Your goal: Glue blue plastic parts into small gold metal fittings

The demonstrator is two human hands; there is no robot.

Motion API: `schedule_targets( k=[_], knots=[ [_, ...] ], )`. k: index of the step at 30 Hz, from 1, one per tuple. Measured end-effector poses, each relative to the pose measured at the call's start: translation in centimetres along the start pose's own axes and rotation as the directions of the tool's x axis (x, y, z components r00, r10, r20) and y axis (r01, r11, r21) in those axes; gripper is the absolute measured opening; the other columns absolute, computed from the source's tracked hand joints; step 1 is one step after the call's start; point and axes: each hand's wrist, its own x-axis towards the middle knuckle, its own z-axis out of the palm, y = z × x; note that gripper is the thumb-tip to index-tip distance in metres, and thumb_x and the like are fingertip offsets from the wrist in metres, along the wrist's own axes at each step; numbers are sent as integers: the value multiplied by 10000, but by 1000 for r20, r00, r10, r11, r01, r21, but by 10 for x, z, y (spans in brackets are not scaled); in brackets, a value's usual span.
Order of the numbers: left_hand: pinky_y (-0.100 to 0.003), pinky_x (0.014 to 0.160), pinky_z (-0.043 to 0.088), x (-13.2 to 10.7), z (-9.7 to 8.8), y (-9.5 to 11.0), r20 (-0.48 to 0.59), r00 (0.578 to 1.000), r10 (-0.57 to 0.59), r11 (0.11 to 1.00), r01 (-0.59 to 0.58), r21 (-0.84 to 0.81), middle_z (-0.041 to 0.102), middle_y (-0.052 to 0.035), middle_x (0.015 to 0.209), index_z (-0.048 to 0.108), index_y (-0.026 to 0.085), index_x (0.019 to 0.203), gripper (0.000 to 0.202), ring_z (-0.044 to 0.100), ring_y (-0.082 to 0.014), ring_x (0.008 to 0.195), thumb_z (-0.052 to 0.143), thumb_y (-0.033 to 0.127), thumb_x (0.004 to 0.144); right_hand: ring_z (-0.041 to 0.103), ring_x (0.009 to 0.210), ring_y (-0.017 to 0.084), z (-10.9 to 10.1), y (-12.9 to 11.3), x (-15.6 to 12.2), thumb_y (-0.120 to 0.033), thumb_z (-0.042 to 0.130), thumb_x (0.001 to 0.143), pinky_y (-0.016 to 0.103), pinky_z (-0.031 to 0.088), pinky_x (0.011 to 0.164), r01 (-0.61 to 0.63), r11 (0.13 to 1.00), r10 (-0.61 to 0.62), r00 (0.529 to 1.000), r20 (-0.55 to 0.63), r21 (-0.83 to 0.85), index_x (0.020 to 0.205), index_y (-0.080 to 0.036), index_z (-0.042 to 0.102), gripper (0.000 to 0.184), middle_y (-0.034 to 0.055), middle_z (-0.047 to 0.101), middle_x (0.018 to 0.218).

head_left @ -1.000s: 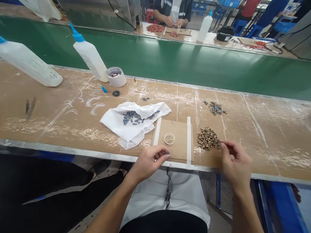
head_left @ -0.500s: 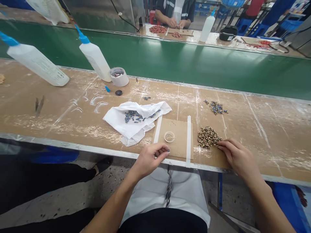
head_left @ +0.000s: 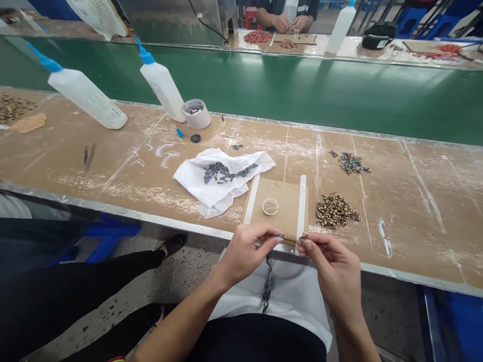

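My left hand [head_left: 247, 251] pinches a small blue piece [head_left: 280, 235] between thumb and fingers at the table's front edge. My right hand [head_left: 332, 264] is close beside it, fingers pinched on a small brown-gold piece [head_left: 303, 238]. Just beyond both hands lies a cardboard square [head_left: 281, 211] with white tape strips and a small clear cap [head_left: 270, 206] on it. A pile of brown-gold pieces [head_left: 335, 211] lies right of the cardboard. A white cloth [head_left: 222, 178] holding several blue pieces lies to its left.
Two white glue bottles [head_left: 162, 85] with blue tips and a tape roll [head_left: 196, 114] stand at the back left. A small heap of blue-gold pieces [head_left: 350, 162] sits farther right. A green conveyor belt [head_left: 302, 95] runs behind; another person's hands [head_left: 289, 22] work across it.
My right hand left the brown-gold pile with one piece and moved left to meet my left hand. The camera view shifted to the left.
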Motion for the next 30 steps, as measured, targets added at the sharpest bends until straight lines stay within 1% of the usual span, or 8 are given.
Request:
schedule_targets(
  k=[2,4,9,13,18,22,26,30],
  knots=[
    [-222,665,478,0,1,2,-19,999,34,999,-34,30,729,-16,805,720,157,908,66,647,-122,709,664,189,894,702,693,132,12,-2,-1,-321,753,832,231,599,677,-54,997,52,998,27,62,917,-227,724,129,25,755,807],
    [-224,651,461,0,2,5,-21,998,60,997,-59,54,709,-17,785,716,151,885,67,628,-119,694,654,174,899,693,698,126,19,-3,0,-322,749,836,227,593,688,-72,993,68,997,45,90,907,-224,723,124,23,748,803],
    [-223,609,423,0,1,9,-16,997,77,994,-76,82,652,-18,771,710,145,863,91,566,-107,657,633,152,909,667,728,119,23,-2,-1,-317,729,856,224,571,709,-69,993,61,995,83,91,908,-229,714,104,10,714,803],
    [-231,640,439,-1,0,7,-17,992,122,987,-120,106,616,-17,780,710,151,872,94,568,-119,700,625,138,910,642,747,125,23,0,-2,-310,704,877,240,551,715,-49,996,39,990,139,69,910,-230,700,87,12,683,831],
    [-256,664,441,-3,-3,8,6,976,216,941,-210,265,567,-22,784,683,151,845,149,546,-143,737,564,127,931,581,768,131,20,1,-2,-275,640,921,248,487,694,68,997,-62,972,228,-20,865,-229,647,73,2,590,834],
    [-271,640,416,-2,-9,15,108,959,262,861,-283,423,536,-21,760,628,146,792,209,510,-154,709,493,116,948,527,711,132,19,-3,0,-236,590,946,261,428,650,215,966,-166,943,289,-146,802,-217,583,145,-6,538,781],
    [-276,615,404,0,-13,23,217,947,236,810,-315,494,523,-23,773,562,154,755,226,494,-158,690,448,93,940,497,688,133,20,-9,1,-186,547,957,266,383,634,324,918,-232,906,355,-227,776,-212,529,184,-10,521,747],
    [-292,600,388,-1,-12,25,268,946,185,774,-308,553,521,-29,792,521,167,742,219,481,-166,677,427,54,904,476,679,138,21,-6,0,-177,527,960,269,362,617,320,912,-214,905,369,-255,759,-213,499,206,-11,496,734]
  ],
)
